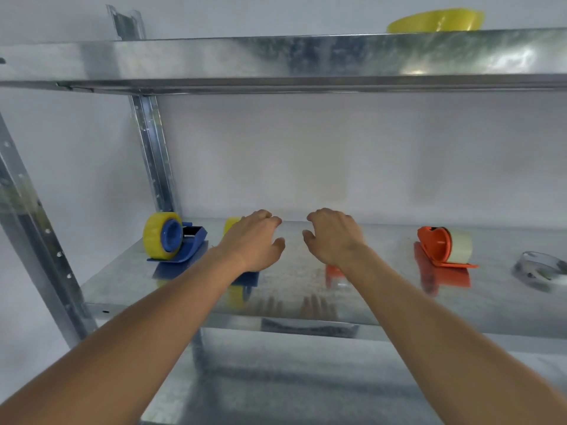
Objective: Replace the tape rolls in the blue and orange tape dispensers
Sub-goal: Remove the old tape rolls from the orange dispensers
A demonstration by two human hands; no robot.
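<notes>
Here both hands (293, 237) hover, fingers loosely curled, between blue dispenser (176, 240) and orange dispenser (443, 246).

Middle shelf (306, 302): carries both dispensers, across the frame's centre.
Left dispenser (176, 242): left of centre, its roll (155, 240) mounted on its left end.
Right dispenser (441, 248): right of centre, well apart.
Loose roll (540, 268): far right edge, same shelf.
Upper shelf (276, 56): top of frame; another roll (435, 21) on it, upper right.
</notes>
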